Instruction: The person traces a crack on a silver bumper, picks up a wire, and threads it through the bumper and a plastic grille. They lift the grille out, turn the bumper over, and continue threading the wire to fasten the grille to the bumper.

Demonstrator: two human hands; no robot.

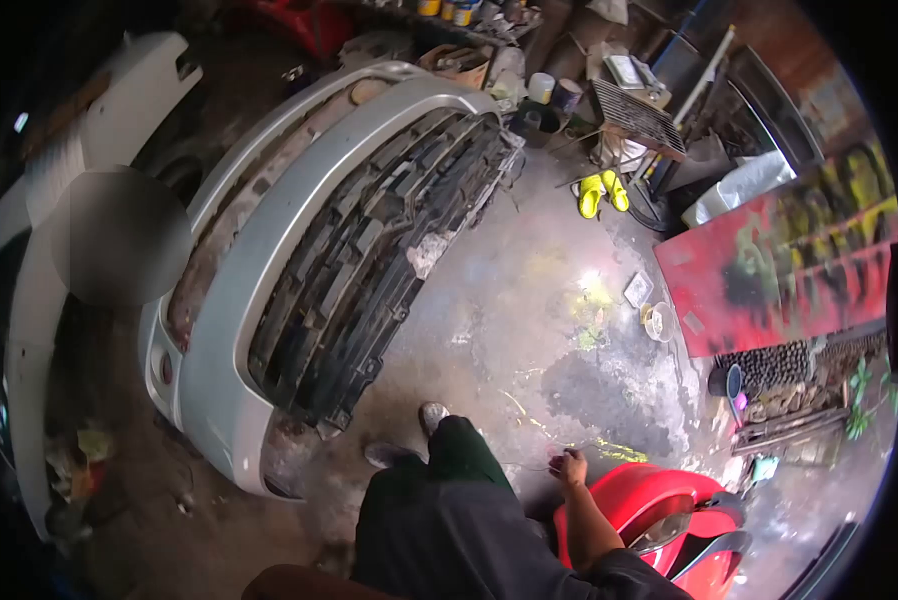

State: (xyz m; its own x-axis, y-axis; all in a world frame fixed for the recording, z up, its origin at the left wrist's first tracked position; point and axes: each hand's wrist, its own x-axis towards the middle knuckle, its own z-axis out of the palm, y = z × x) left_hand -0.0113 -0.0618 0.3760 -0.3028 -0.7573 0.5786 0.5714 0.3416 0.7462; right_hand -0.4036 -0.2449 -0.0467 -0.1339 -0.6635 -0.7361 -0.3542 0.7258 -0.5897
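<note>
My right hand (569, 467) is held out low beside my right leg, just in front of a glossy red body panel (624, 497). Its fingers look curled together. A faint thin line runs left from the fingertips, but what they hold is too small to make out. Of my left arm (309, 582) only a blurred part shows at the bottom edge, and the left hand is out of frame. Ahead and left of my feet lies a silver car bumper (304, 170) with a dark grille (369, 270) in it.
White body panels (109, 130) stand at the left. A red paint-smeared board (769, 260) is on the right, with a clear tub (659, 322) on the floor nearby. Yellow clogs (591, 195) sit below a small rack (637, 120). Paint cans (461, 12) line the back.
</note>
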